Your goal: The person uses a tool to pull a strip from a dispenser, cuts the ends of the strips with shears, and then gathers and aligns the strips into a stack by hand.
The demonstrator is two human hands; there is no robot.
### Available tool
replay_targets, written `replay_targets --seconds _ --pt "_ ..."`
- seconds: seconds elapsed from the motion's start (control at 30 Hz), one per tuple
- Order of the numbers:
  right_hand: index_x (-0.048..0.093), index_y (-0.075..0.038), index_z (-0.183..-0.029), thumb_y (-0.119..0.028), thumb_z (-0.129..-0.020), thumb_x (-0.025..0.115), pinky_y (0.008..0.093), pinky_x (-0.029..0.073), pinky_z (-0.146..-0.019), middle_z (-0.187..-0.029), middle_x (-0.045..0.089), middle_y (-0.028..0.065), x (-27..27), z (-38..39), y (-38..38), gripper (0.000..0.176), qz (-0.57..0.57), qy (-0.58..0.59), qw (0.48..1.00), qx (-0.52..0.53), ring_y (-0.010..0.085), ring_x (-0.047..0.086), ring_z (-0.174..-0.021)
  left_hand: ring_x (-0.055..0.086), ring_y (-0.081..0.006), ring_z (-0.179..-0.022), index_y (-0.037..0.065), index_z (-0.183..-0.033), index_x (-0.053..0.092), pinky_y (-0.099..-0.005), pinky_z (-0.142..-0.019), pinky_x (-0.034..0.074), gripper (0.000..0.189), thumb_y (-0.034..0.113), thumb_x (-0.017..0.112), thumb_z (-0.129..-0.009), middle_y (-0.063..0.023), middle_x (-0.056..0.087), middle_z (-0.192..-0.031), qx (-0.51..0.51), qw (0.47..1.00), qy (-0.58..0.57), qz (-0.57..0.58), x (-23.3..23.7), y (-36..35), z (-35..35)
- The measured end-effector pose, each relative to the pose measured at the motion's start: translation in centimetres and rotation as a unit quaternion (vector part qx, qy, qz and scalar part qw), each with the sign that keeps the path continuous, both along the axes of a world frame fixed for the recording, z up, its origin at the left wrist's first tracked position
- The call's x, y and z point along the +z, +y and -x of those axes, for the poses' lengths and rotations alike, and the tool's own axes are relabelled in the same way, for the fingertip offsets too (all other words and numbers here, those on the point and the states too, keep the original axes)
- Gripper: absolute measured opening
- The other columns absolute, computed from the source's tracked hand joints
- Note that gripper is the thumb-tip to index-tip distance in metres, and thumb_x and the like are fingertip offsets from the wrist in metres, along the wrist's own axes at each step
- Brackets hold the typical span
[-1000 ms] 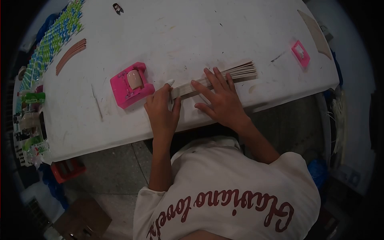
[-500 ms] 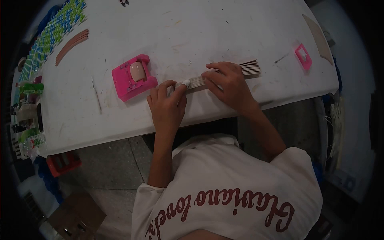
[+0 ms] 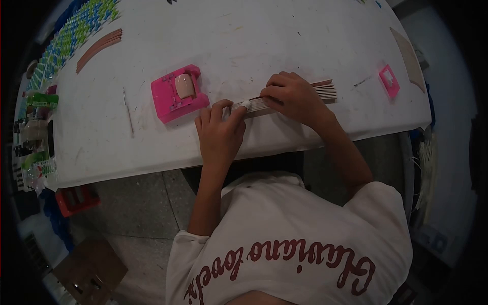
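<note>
A stack of long, thin, pale strips (image 3: 326,94) lies along the near part of the white table, edges up, with a reddish-brown strip showing along its far side. My left hand (image 3: 221,134) is closed around the left end, a white cover on one fingertip pressing the strips. Farther right, my right hand (image 3: 299,99) bends over the stack, finger and thumb pinched on the reddish-brown strip. Its palm hides the middle of the stack. Just beyond my left hand sits a pink holder (image 3: 165,101) with a glossy beige roller (image 3: 184,86) in it.
A thin pointed tool (image 3: 128,114) lies left of the holder. Curved brown strips (image 3: 99,48) are at the upper left, beside blue-green patterned pieces (image 3: 71,43). A small pink tray (image 3: 389,81) and a beige panel (image 3: 408,58) lie at right. Bottles (image 3: 43,100) line the left edge.
My right hand's fingers have drawn together into a pinch, and a reddish-brown strip now shows along the stack's far side. My left hand stays on the left end. The view has shifted slightly.
</note>
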State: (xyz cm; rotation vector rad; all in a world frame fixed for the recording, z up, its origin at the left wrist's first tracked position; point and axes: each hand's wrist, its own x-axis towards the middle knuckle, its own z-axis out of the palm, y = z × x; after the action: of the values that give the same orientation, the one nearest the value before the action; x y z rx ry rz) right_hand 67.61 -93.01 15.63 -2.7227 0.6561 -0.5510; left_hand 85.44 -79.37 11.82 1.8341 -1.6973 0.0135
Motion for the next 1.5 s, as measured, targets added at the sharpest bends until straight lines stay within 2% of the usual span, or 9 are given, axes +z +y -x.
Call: replay_targets --seconds 0.07,0.27,0.37,0.43,0.63,0.73,0.93,1.5 --pt "0.070 -0.009 -0.086 -0.014 -0.084 0.069 0.0368 0.050 -0.080 -0.086 0.063 0.0031 0.2 -0.1 -0.2 0.006 0.002 0.012 1.000 0.006 0.0214 0.062 -0.084 0.054 -0.0240 -0.097 0.022 -0.101 0.068 -0.0381 -0.082 0.041 0.033 0.010 0.074 -0.071 0.0004 0.061 -0.113 0.000 1.000 -0.003 0.004 0.0 0.0 0.0" --pt "0.070 -0.007 -0.089 -0.015 -0.088 0.067 0.0373 0.052 -0.079 -0.087 0.063 0.0051 0.1 -0.2 -1.3 0.008 -0.097 0.025 0.995 0.003 0.0237 0.062 -0.087 0.054 -0.0236 -0.097 0.023 -0.100 0.068 -0.0378 -0.082 0.041 0.032 0.010 0.074 -0.071 0.0009 0.061 -0.113 -0.002 1.000 -0.002 0.007 0.1 0.0 -0.1" --pt "0.069 -0.007 -0.091 -0.015 -0.089 0.066 0.0372 0.052 -0.079 -0.087 0.064 0.0054 0.2 -0.2 -1.5 0.009 -0.118 0.033 0.992 0.006 0.0242 0.061 -0.088 0.057 -0.0246 -0.099 0.019 -0.098 0.071 -0.0388 -0.082 0.041 0.028 0.009 0.075 -0.073 -0.0011 0.062 -0.112 0.000 1.000 0.002 0.003 0.4 0.0 0.0" --pt "0.065 -0.004 -0.090 -0.008 -0.085 0.069 0.0360 0.052 -0.075 -0.090 0.063 0.0063 0.3 -0.1 -1.4 0.008 -0.082 0.027 0.996 0.023 0.0249 0.061 -0.085 0.057 -0.0245 -0.099 0.019 -0.098 0.071 -0.0387 -0.082 0.041 0.028 0.009 0.075 -0.073 -0.0011 0.062 -0.112 -0.001 1.000 0.001 -0.002 0.4 0.0 0.0" --pt "0.059 -0.004 -0.084 -0.007 -0.082 0.070 0.0359 0.052 -0.076 -0.096 0.061 0.0045 0.4 0.1 -1.6 0.011 -0.027 0.035 0.997 0.056 0.0251 0.061 -0.087 0.056 -0.0243 -0.099 0.020 -0.098 0.071 -0.0386 -0.082 0.042 0.027 0.009 0.075 -0.073 -0.0009 0.062 -0.110 -0.001 1.000 0.003 0.004 0.3 0.0 0.0" --pt "0.060 -0.006 -0.082 -0.007 -0.081 0.070 0.0362 0.052 -0.078 -0.095 0.061 0.0031 0.8 0.3 -1.9 0.010 0.016 0.050 0.996 0.073 0.0237 0.061 -0.088 0.053 -0.0237 -0.096 0.023 -0.099 0.069 -0.0377 -0.081 0.041 0.032 0.011 0.074 -0.070 0.0010 0.060 -0.112 -0.002 1.000 -0.003 0.008 0.0 0.0 -0.1" --pt "0.061 -0.008 -0.078 -0.009 -0.082 0.067 0.0367 0.051 -0.082 -0.094 0.062 0.0014 1.5 1.0 -2.3 0.008 0.067 0.091 0.991 0.068 0.0200 0.062 -0.090 0.053 -0.0238 -0.096 0.023 -0.098 0.069 -0.0378 -0.080 0.041 0.031 0.011 0.074 -0.071 0.0009 0.060 -0.111 0.002 1.000 -0.009 0.015 -0.3 -0.1 -0.1" --pt "0.062 -0.005 -0.078 -0.009 -0.081 0.069 0.0345 0.051 -0.082 -0.095 0.062 0.0030 2.7 6.3 -3.9 0.008 0.059 0.165 0.984 -0.032 0.0209 0.061 -0.089 0.056 -0.0239 -0.098 0.022 -0.103 0.070 -0.0382 -0.081 0.041 0.032 0.010 0.075 -0.074 0.0000 0.062 -0.111 0.002 1.000 -0.009 0.009 0.2 0.1 0.0"
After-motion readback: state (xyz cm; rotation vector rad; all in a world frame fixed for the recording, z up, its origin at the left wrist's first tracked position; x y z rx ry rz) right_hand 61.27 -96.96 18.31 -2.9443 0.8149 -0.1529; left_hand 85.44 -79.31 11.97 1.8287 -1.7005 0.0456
